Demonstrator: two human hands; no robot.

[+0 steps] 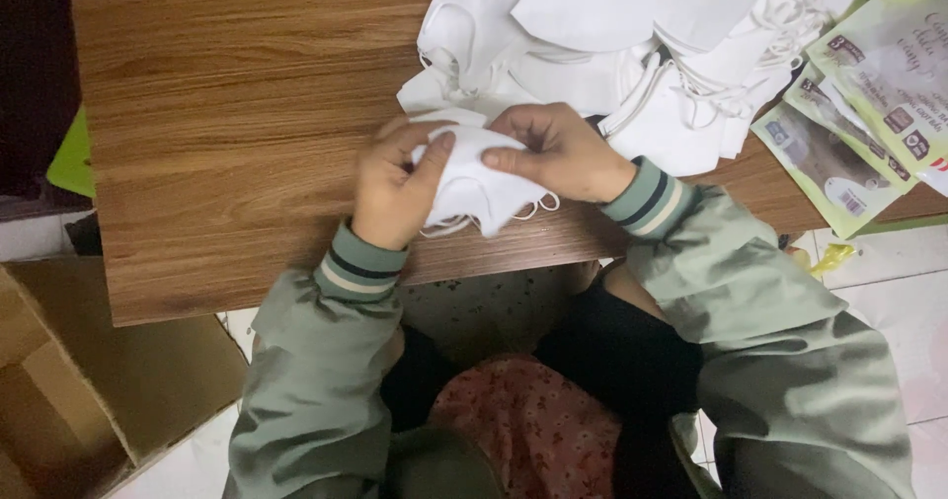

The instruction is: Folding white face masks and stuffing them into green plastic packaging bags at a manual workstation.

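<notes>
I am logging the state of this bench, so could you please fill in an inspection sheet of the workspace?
Surface: wooden table, brown grain; the left part carries no items.
Job's things: one folded white mask with ear loops, at the near edge.
Clutter: pile of white masks at the far side; green printed packets at the right edge.
Hands: left hand and right hand both pinch the folded white mask.
Cables: nothing seen.
Surroundings: cardboard box on the floor at left; pale tiled floor at right.
</notes>
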